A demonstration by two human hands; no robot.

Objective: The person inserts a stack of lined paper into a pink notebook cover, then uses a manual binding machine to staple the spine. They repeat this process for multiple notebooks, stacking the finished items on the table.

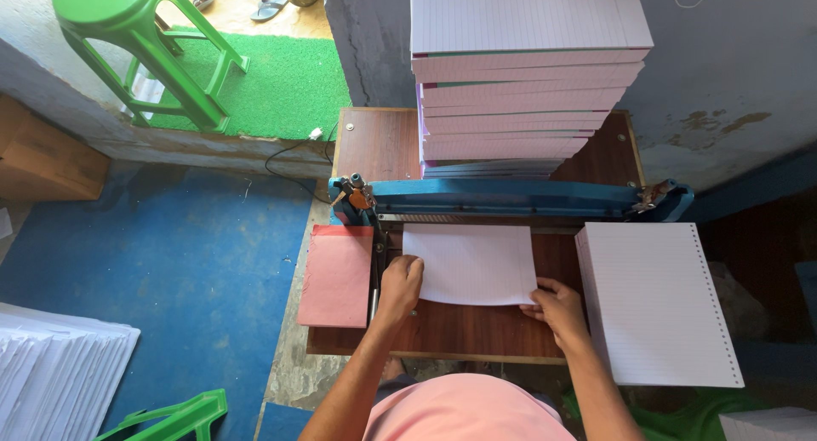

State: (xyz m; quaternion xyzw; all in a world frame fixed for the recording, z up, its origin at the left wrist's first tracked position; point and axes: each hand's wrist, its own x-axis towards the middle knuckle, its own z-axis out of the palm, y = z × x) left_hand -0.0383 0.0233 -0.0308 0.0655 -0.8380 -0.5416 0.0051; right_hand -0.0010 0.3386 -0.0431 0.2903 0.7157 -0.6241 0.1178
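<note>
**Lined sheets squared up under the blue punching bar**

Pink cloth of the person's shirt (459,411) fills the bottom edge, and both bare forearms reach forward over a small wooden table (442,335). Left hand (400,279) rests on the near left corner of a thin bundle of lined paper (472,262), fingers curled down onto it; right hand (557,306) presses the near right corner, fingers bent against the edge. Neither hand lifts the bundle; both pin it flat on the table.

The bundle's far edge is pushed in under the long blue bar (511,198) of a table-mounted machine, so the step in hand looks like aligning the sheets before the bar is worked. That would call for keeping the edges square and freeing one hand, probably for the lever at the left end (353,190), though its form is hard to make out.

No true containers show. A stack with a punched right edge (659,305) lies just right of the hands, a tall pile of pink-edged pads (519,75) stands behind the bar, and a pink card sheet (338,275) lies to the left.
</note>
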